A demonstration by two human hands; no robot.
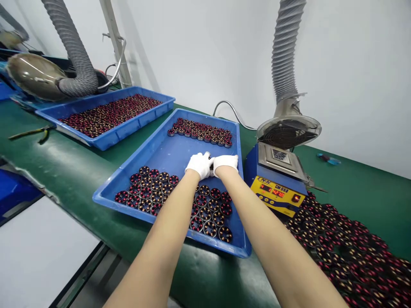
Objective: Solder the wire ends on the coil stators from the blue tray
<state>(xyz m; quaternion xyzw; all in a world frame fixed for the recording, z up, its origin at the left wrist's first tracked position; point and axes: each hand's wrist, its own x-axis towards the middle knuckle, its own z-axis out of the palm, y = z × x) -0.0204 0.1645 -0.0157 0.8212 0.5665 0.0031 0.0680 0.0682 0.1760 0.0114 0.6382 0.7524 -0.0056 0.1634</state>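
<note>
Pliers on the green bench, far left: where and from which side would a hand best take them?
The pliers lie flat on the green bench, apart from the blue tray beside them. Probably grip both long handles together at mid-length, coming from above: they lie side by side, with open bench around them. Which end is the head is hard to tell.

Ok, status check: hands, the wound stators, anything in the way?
Left hand and right hand, white-gloved, meet over the near blue tray, pinching something small and dark. Stators grouped below the forearms, another row at the far end. Nothing blocking.
</note>
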